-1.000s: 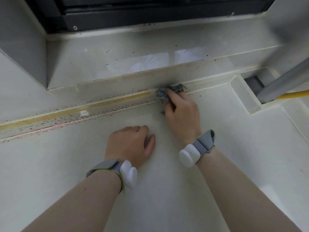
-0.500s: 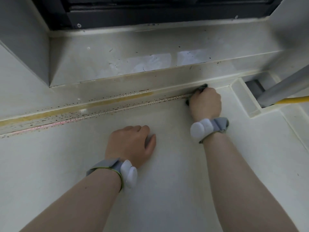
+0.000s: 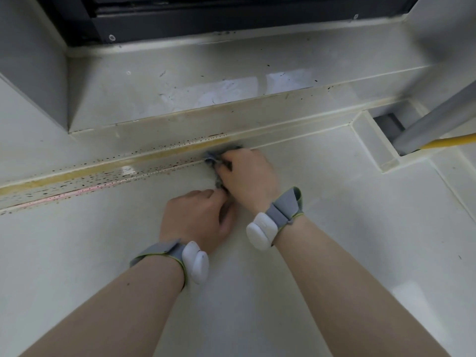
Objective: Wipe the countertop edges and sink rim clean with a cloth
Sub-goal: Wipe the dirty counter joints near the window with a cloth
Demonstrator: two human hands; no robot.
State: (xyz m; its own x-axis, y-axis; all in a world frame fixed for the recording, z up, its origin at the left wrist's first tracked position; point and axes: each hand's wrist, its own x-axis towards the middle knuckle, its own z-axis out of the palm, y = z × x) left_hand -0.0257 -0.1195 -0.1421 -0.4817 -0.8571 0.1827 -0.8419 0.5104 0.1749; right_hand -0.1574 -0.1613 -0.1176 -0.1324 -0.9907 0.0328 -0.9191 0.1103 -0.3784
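Note:
A small grey-blue cloth (image 3: pixel 213 158) lies bunched against the back edge of the pale countertop (image 3: pixel 334 228), where the top meets a low raised step. My right hand (image 3: pixel 248 176) grips the cloth and presses it into that seam; most of the cloth is hidden under the fingers. My left hand (image 3: pixel 199 219) rests on the countertop just in front, its fingers curled under, its fingertips close to the cloth's lower end. Left of the cloth, the seam strip (image 3: pixel 103 173) is yellowed and dotted with dark specks and a pink stain.
A raised ledge (image 3: pixel 206 81) with dark specks runs behind the seam, under a black window frame (image 3: pixel 206 14). At right, a recessed opening (image 3: pixel 381 140) holds a grey pipe (image 3: pixel 435 119) and a yellow hose (image 3: pixel 450 141). A grey wall panel (image 3: pixel 28 68) stands at left.
My right hand slid the cloth back left along the seam, from near the recessed opening to the centre. My left hand stayed in place on the countertop.

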